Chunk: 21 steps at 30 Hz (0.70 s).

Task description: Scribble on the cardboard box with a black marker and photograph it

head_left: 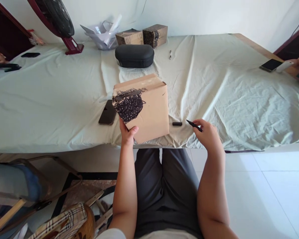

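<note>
The brown cardboard box [153, 114] is tilted at the near edge of the tabletop [255, 46], around the middle of that edge. I can't tell if it sits on the pale green cloth [251, 99] or is held up a bit. A dark, messy scribble covers its left corner. The left hand [127, 136] has its grip closed on the low left corner, thumb on the front and fingers round the side.

The box looks light and quite stiff, but its sides might dent if pushed hard. The low corners look like good spots to hold, and a flat hand under it would help. The card should not be slippery.

The right hand [210, 134] is gripping a thin black marker [194, 126], with its bare tip aimed at the box but not touching it. The marker is light and hard, best held near the tip. Its small black cap [177, 123] lies between them. A flat black phone [107, 113] is just left of the box. Toward the far edge sits a rounded black case [134, 57].
</note>
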### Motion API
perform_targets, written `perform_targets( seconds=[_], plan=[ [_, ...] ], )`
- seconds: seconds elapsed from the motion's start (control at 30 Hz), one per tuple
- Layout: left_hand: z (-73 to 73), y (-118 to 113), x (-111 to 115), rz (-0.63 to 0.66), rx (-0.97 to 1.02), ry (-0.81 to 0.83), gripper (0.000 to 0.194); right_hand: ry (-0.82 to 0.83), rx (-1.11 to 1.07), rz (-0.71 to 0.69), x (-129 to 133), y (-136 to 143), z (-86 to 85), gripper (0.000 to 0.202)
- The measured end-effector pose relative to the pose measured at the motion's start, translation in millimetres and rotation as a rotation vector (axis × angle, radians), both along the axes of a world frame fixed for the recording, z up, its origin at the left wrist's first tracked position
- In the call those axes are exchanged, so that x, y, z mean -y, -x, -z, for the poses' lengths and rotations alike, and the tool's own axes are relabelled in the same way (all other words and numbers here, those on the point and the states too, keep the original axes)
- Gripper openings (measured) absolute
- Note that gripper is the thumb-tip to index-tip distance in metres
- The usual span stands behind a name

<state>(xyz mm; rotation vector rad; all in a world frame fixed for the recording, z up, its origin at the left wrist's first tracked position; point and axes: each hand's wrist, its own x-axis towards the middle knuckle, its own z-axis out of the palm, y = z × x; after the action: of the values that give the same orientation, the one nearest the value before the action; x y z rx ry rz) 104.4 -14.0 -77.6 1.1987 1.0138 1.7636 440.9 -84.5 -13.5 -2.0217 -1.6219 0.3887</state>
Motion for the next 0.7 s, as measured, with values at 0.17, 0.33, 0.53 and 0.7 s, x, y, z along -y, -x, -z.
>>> perform_targets(
  seconds=[0.17, 0.33, 0.53, 0.7],
  plan=[
    [5.3, 2.5, 4.1, -0.034, 0.065, 0.070, 0.131, 0.077, -0.010, -0.045, 1.3, 0.6, -1.3, 0.036],
    [3.7, 3.1, 6.4, -0.031, 0.035, 0.115, 0.128, 0.061, -0.006, -0.051, 0.1, 3.8, -0.4, 0.039],
    [1.3, 1.1, 7.3, -0.038, 0.009, 0.125, 0.126, -0.019, -0.021, -0.149, -8.8, 13.4, 11.4, 0.035],
    [-2.7, -0.5, 8.4, -0.027, -0.023, 0.114, 0.125, -0.082, -0.022, -0.154, -16.8, 29.4, 18.1, 0.037]
  ],
)
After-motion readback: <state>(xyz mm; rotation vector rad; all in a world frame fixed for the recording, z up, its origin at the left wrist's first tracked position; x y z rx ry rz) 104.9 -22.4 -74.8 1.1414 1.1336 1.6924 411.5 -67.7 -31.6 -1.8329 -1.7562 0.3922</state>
